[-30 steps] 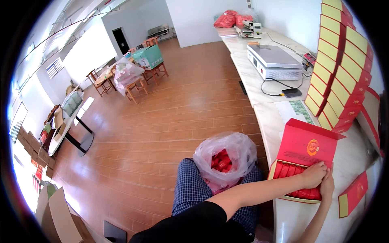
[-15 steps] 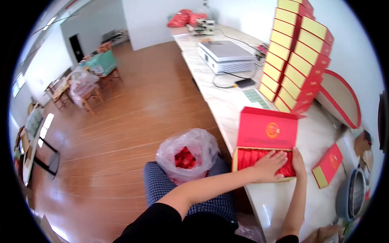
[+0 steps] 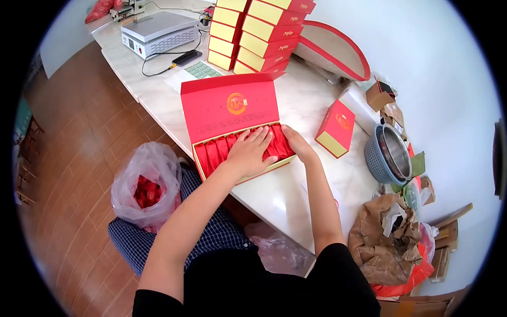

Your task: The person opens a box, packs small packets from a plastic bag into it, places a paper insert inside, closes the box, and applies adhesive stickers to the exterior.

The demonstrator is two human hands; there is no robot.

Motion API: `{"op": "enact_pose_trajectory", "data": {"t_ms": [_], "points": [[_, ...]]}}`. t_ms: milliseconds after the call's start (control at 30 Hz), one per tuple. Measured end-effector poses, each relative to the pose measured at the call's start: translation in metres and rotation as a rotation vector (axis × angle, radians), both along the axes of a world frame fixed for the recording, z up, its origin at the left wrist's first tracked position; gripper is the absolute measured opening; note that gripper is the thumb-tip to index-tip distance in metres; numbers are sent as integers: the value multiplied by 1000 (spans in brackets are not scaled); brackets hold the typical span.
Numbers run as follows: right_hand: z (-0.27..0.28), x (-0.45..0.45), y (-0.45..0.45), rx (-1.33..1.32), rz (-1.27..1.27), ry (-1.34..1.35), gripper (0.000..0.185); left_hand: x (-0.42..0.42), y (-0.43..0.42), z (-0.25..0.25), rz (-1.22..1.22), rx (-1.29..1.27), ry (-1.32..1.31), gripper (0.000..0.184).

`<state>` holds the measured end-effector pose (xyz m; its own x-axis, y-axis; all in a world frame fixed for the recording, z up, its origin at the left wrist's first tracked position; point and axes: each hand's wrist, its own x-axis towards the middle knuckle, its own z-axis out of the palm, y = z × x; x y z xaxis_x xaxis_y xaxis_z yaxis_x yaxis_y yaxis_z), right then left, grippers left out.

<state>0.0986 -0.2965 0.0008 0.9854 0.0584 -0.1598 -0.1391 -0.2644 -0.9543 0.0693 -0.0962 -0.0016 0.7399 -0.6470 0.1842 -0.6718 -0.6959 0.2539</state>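
Note:
An open red box (image 3: 229, 108) with its lid raised stands on the marble-patterned table (image 3: 269, 195). Red packets (image 3: 213, 151) lie in a row inside it. My left hand (image 3: 252, 151) rests flat on the packets, fingers spread. At the box's right end is my right hand (image 3: 297, 142), its fingers at the corner beside the last packet; whether they grip anything is hard to make out. A plastic bag (image 3: 149, 185) holding more red packets sits on my lap.
Stacked boxes (image 3: 269, 34) stand behind the open box. A closed red box (image 3: 336, 128) lies to the right, near a blue basket (image 3: 380, 161) and crumpled brown paper (image 3: 383, 240). Farther left are a phone (image 3: 187, 57) and a metal-topped device (image 3: 158, 31).
The view has swung toward the right. My left hand has gone from fingers together near my right hand to lying flat on the packets. My right hand stays by the box's right end.

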Motion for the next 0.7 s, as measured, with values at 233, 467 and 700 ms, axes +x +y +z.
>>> {"op": "enact_pose_trajectory", "data": {"t_ms": [233, 467, 700], "points": [[10, 2, 6, -119, 54, -5, 40, -1, 5, 1, -42, 8, -52, 73], [-20, 11, -15, -402, -21, -373, 43, -3, 4, 5, -49, -17, -10, 67], [14, -112, -96, -1181, -24, -126, 56, -1, 6, -2, -30, -99, -13, 67]]}}
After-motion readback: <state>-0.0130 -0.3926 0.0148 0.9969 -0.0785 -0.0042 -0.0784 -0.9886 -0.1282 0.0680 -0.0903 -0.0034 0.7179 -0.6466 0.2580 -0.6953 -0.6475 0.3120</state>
